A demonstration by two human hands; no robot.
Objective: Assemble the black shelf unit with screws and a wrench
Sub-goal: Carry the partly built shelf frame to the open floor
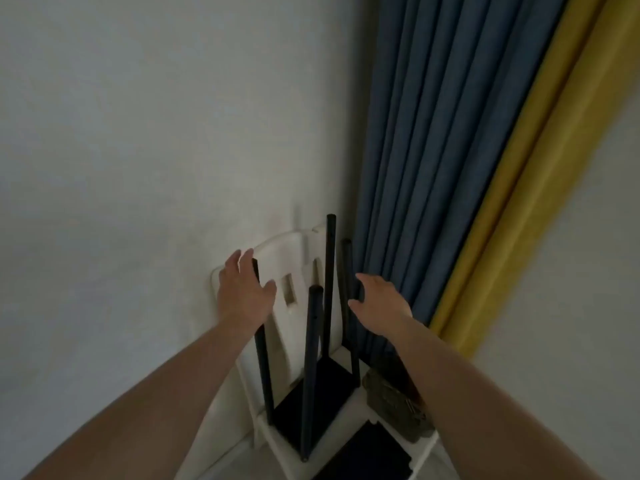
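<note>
Head view: both hands, left hand (244,292) and right hand (377,303), spread open and gripping nothing, flank the shelf frame's (313,393) black posts (likely to steady it).

I am in a home, in a room corner: a plain pale wall (138,133) on my left, long blue curtains (433,133) and yellow curtains (540,168) hanging right, a white plastic chair (294,258) against the wall.

black shelf unit (313,393) stands on white chair (294,258)
</note>
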